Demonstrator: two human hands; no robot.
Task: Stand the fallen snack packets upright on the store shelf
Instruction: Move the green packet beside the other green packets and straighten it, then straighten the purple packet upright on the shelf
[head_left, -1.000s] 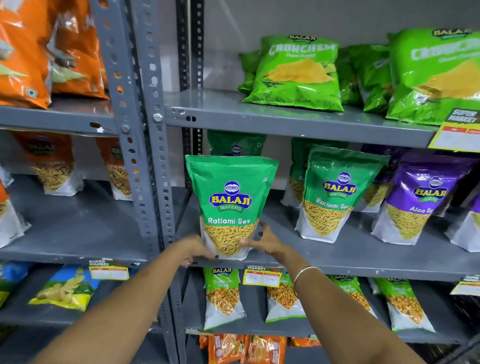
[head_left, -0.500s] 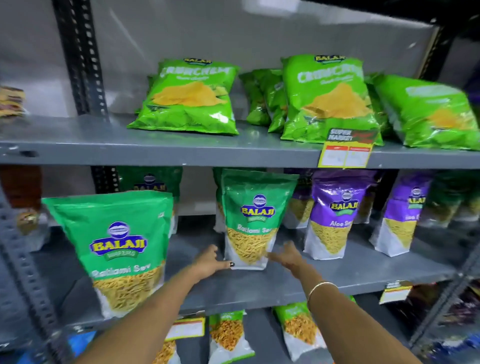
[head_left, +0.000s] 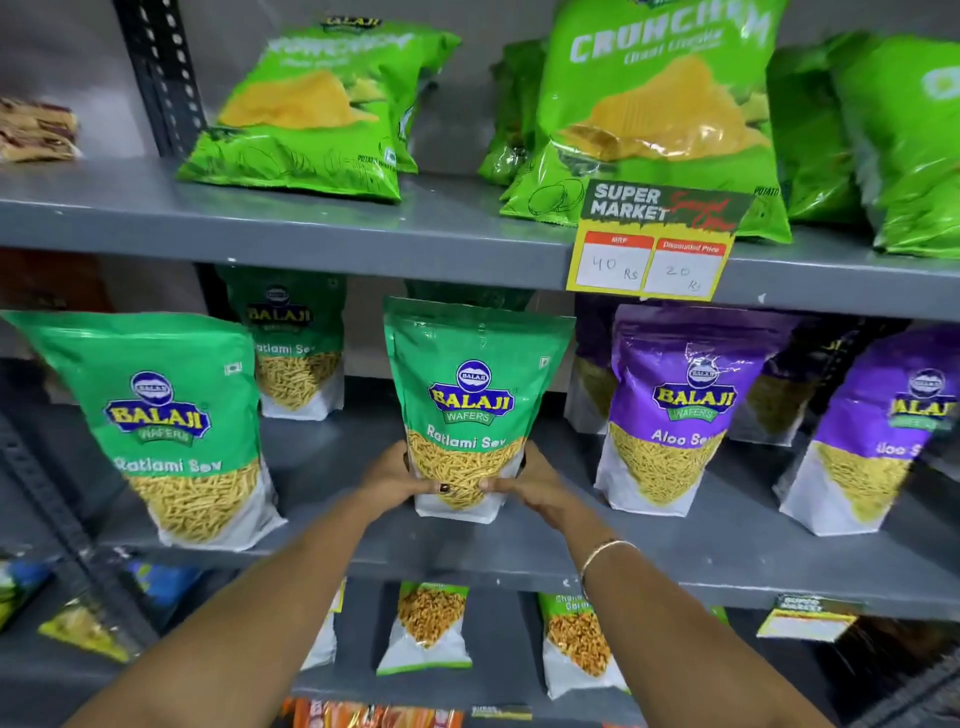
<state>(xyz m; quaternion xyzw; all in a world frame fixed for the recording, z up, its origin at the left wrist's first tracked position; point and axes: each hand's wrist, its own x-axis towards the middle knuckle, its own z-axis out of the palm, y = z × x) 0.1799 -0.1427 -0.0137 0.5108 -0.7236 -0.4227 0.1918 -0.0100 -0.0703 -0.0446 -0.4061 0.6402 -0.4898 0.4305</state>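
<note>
A green Ratlami Sev packet (head_left: 470, 395) stands upright at the middle of the grey middle shelf (head_left: 545, 540). My left hand (head_left: 397, 475) grips its lower left side and my right hand (head_left: 524, 480) grips its lower right side, thumbs on the front. Another green Ratlami Sev packet (head_left: 166, 431) stands to the left near the shelf's front edge, and a third (head_left: 298, 348) stands farther back. Purple Aloo Sev packets (head_left: 675, 410) stand upright to the right.
Green Crunchem chip bags (head_left: 317, 114) lean on the top shelf, behind a yellow price tag (head_left: 652, 254). The lower shelf holds small green packets (head_left: 428, 629). A perforated grey upright (head_left: 161, 78) runs at the back left.
My hands let go of the left Ratlami Sev packet, moved right and closed on the middle packet. The view shifted right and closer to the shelf.
</note>
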